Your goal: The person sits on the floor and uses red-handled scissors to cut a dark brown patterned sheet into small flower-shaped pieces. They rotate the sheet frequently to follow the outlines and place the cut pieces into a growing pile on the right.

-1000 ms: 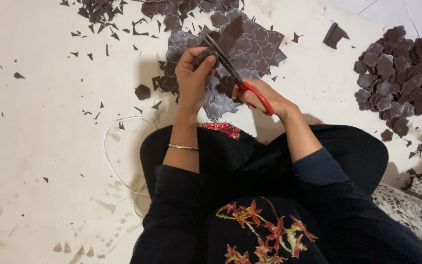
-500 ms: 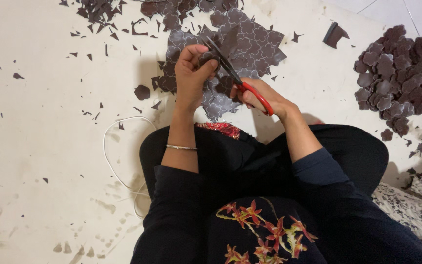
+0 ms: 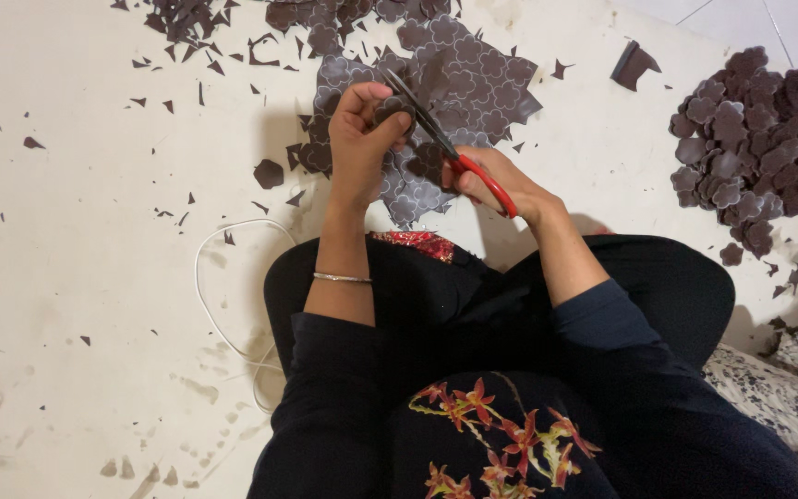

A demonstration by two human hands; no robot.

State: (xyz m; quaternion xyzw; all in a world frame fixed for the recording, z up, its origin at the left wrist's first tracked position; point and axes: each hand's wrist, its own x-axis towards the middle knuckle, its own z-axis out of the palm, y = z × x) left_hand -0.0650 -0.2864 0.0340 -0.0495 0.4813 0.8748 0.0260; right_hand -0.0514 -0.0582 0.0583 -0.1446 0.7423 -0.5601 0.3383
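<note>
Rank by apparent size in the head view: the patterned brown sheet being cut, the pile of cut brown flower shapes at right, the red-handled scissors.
1. Patterned brown sheet, largest, partly hidden by hands.
2. Pile of cut brown flower shapes, somewhat smaller.
3. Red-handled scissors, smallest.

Left hand (image 3: 359,139) pinches brown sheet (image 3: 473,79); right hand (image 3: 489,180) works scissors (image 3: 445,139) (red-handled).

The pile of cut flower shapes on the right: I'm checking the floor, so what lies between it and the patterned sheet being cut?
In the head view, between the pile and the sheet, mostly bare pale floor, with one larger dark offcut and small scraps.
</note>
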